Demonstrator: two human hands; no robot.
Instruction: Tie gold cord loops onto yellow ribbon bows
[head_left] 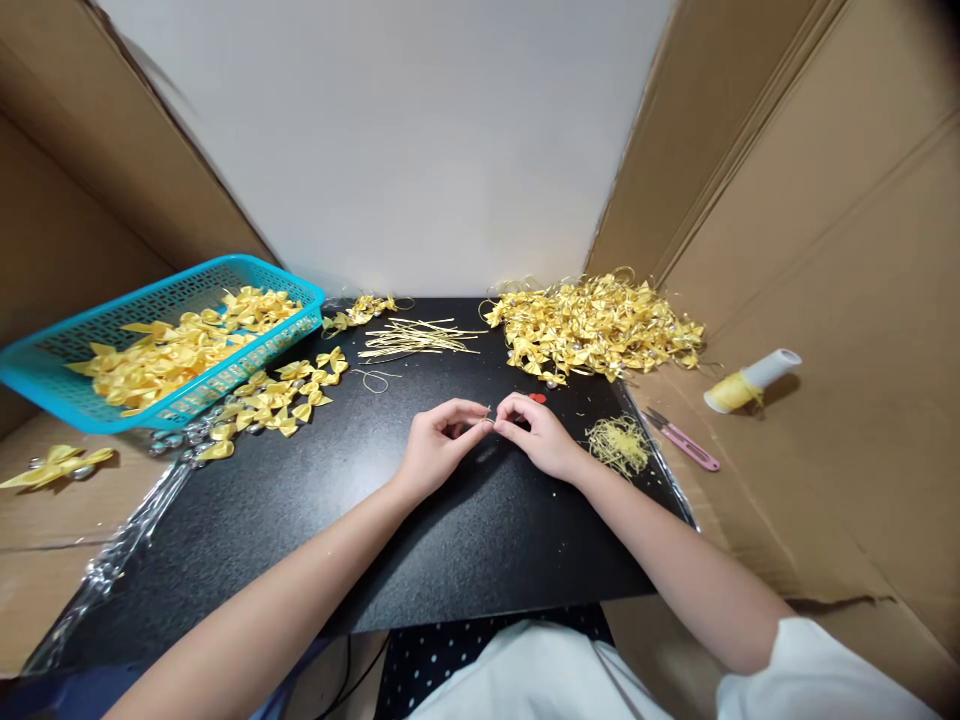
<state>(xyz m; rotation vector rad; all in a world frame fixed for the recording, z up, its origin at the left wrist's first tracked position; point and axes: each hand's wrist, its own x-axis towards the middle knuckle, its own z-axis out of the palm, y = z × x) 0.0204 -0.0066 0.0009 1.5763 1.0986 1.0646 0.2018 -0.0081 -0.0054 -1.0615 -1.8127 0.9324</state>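
Close together over the middle of the black table, my left hand and my right hand meet at their fingertips. Both are closed in a pinch on a thin cord, of which only a tiny pale stretch shows between the fingers. Its ends are hidden by my fingers. Just behind my right hand lies a small red piece, partly covered. Beyond my left hand rests a loose loop of thin cord, and farther back a bundle of straight gold cords.
A blue basket of yellow bows stands at left, with more yellow bows beside it. Back right is a big heap of corded bows. Cord scraps, a pink-handled cutter and a white tube lie at right. Cardboard walls enclose the table.
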